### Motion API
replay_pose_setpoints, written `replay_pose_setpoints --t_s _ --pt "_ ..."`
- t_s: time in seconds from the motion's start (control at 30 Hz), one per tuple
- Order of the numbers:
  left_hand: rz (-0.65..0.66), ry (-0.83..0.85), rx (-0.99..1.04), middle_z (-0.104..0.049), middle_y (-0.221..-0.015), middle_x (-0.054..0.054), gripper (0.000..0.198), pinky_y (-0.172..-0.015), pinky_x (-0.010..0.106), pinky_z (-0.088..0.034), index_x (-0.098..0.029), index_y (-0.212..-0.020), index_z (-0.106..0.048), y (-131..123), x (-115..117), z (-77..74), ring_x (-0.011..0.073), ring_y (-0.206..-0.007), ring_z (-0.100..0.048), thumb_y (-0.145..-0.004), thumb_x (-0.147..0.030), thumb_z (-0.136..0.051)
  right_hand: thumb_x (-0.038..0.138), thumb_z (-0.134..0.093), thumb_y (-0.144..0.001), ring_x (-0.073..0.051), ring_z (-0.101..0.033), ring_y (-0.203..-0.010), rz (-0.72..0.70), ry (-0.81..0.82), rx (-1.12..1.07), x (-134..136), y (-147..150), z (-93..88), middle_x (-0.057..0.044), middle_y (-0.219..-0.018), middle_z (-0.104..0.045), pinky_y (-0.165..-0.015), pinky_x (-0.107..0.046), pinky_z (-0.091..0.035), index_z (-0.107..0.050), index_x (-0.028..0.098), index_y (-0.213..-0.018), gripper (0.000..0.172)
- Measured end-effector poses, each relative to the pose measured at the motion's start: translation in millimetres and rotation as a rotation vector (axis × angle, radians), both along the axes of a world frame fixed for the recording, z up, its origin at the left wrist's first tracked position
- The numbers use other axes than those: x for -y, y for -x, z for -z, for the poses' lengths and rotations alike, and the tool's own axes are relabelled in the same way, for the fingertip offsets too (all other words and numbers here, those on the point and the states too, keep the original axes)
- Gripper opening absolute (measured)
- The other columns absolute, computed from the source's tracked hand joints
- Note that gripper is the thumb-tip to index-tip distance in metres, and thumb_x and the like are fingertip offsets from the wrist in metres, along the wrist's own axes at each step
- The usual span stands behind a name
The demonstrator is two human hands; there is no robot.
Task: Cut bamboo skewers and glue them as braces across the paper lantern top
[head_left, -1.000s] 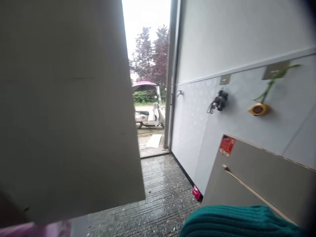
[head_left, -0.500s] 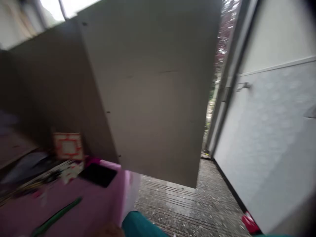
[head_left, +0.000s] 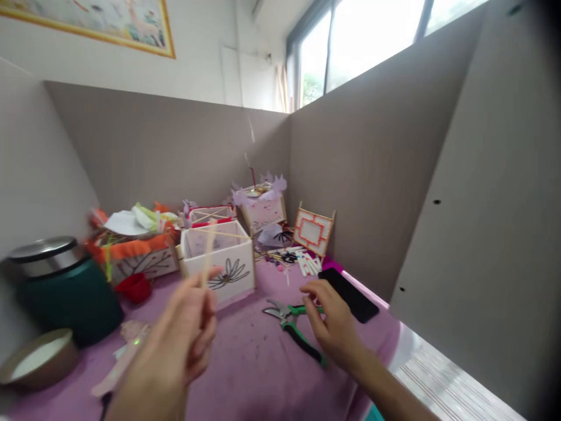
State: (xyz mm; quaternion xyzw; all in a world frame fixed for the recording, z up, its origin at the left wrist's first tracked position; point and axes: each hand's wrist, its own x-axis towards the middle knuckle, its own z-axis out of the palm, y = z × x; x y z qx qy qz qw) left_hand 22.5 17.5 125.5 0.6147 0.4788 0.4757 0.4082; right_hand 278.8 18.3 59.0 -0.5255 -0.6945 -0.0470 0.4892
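My left hand (head_left: 175,345) is raised over the pink table and pinches a thin wooden stick (head_left: 207,248) that points upward, blurred by motion. My right hand (head_left: 331,321) reaches down with curled fingers onto the green-handled pruning shears (head_left: 291,324) lying on the pink tablecloth (head_left: 249,368). Whether it grips them I cannot tell. Just behind my hands stands a white paper lantern box with a drawn flower (head_left: 221,260).
Grey board partitions (head_left: 372,193) wall in the table. A black phone (head_left: 348,294) lies at the right edge. More lantern boxes (head_left: 263,207), a red-framed panel (head_left: 313,232), a dark green pot (head_left: 61,289), a bowl (head_left: 37,359) and a red cup (head_left: 135,286) crowd the back and left.
The view has swung left from the doorway and floor to the craft table. Both hands have come into view, the left with a stick, the right at the shears.
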Motion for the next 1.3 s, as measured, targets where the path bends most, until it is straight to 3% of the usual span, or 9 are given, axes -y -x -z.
replay_pose_setpoints --t_s 0.13,0.3,0.5,0.6,0.7,0.8,0.87,1.07,1.3 --pt "0.117 0.111 -0.112 -0.04 -0.057 -0.005 0.049 -0.042 0.021 -0.027 -0.018 -0.113 -0.063 -11 -15 7.8 0.0097 -0.048 -0.038 -0.087 -0.054 -0.043 0.032 -0.049 -0.089 -0.025 -0.057 -0.088 0.04 0.48 0.341 -26 3 13.1 -0.011 -0.091 -0.063 -0.081 -0.04 -0.044 -0.066 0.015 -0.091 0.024" --pt "0.066 0.061 -0.461 -0.055 -0.061 -0.003 0.041 -0.057 0.025 -0.037 -0.023 -0.121 -0.062 -4 -22 22.4 0.0151 -0.058 -0.053 -0.092 -0.036 -0.035 0.052 -0.057 -0.08 -0.031 -0.046 -0.118 -0.049 0.712 0.429 -29 -19 40.5 -0.015 -0.129 -0.053 -0.1 -0.045 -0.032 -0.053 0.018 -0.131 0.061" --pt "-0.121 -0.059 -0.733 -0.068 -0.1 0.003 0.044 -0.074 0.029 -0.043 -0.032 -0.122 -0.061 -7 -31 38.3 0.0201 -0.088 -0.064 -0.088 -0.019 -0.037 0.042 -0.065 -0.069 -0.032 -0.046 -0.113 -0.113 0.736 0.481 -37 -18 42.5 -0.015 -0.124 -0.054 -0.096 -0.044 -0.033 -0.052 0.019 -0.132 0.068" --pt "-0.185 -0.095 -0.831 -0.067 -0.091 0.002 0.039 -0.064 0.026 -0.04 -0.035 -0.117 -0.064 -16 -34 45.2 0.019 -0.082 -0.064 -0.09 -0.022 -0.04 0.029 -0.063 -0.063 -0.031 -0.051 -0.102 -0.078 0.726 0.43 -43 -17 35.5 -0.014 -0.11 -0.059 -0.091 -0.043 -0.036 -0.061 0.018 -0.12 0.058" --pt "-0.273 -0.136 -0.891 -0.063 -0.079 0.001 0.032 -0.057 0.024 -0.035 -0.037 -0.11 -0.068 -22 -35 48.3 0.0168 -0.073 -0.062 -0.091 -0.029 -0.043 0.028 -0.057 -0.066 -0.029 -0.054 -0.101 -0.191 0.792 0.064 -47 -31 24.9 -0.012 -0.109 -0.062 -0.091 -0.042 -0.039 -0.064 0.018 -0.114 0.049" --pt "-0.31 -0.191 -0.894 -0.063 -0.076 0.001 0.031 -0.057 0.024 -0.035 -0.035 -0.107 -0.07 -28 -36 49.5 0.0156 -0.07 -0.061 -0.092 -0.029 -0.044 0.036 -0.043 -0.078 -0.028 -0.056 -0.106 -0.484 0.835 -0.49 -47 -45 17.9 -0.012 -0.117 -0.061 -0.089 -0.042 -0.043 -0.059 0.016 -0.12 0.049" --pt "-0.29 -0.231 -0.859 -0.067 -0.083 0.002 0.03 -0.061 0.024 -0.039 -0.033 -0.106 -0.07 -33 -37 50.5 0.0159 -0.075 -0.063 -0.092 -0.028 -0.043 0.036 -0.041 -0.078 -0.028 -0.058 -0.102 -0.61 0.827 -0.645 -44 -46 17.1 -0.012 -0.113 -0.063 -0.086 -0.041 -0.045 -0.058 0.015 -0.119 0.049" --pt "-0.26 -0.236 -0.867 -0.07 -0.096 0.002 0.032 -0.067 0.026 -0.044 -0.03 -0.109 -0.068 -53 -43 51.7 0.0183 -0.083 -0.066 -0.093 -0.025 -0.041 0.023 -0.046 -0.074 -0.024 -0.057 -0.095 -0.554 0.769 -0.422 -43 -24 19.5 -0.007 -0.101 -0.065 -0.082 -0.035 -0.044 -0.062 0.017 -0.108 0.039" --pt "-0.212 -0.175 -0.931 -0.073 -0.095 0.004 0.033 -0.077 0.028 -0.046 -0.03 -0.111 -0.068 -62 -51 47.2 0.0208 -0.093 -0.067 -0.091 -0.025 -0.042 0.025 -0.048 -0.08 -0.016 -0.054 -0.068 -0.56 0.827 -0.483 -51 -24 28.9 0.0 -0.077 -0.057 -0.059 -0.026 -0.041 -0.059 0.017 -0.09 0.017"
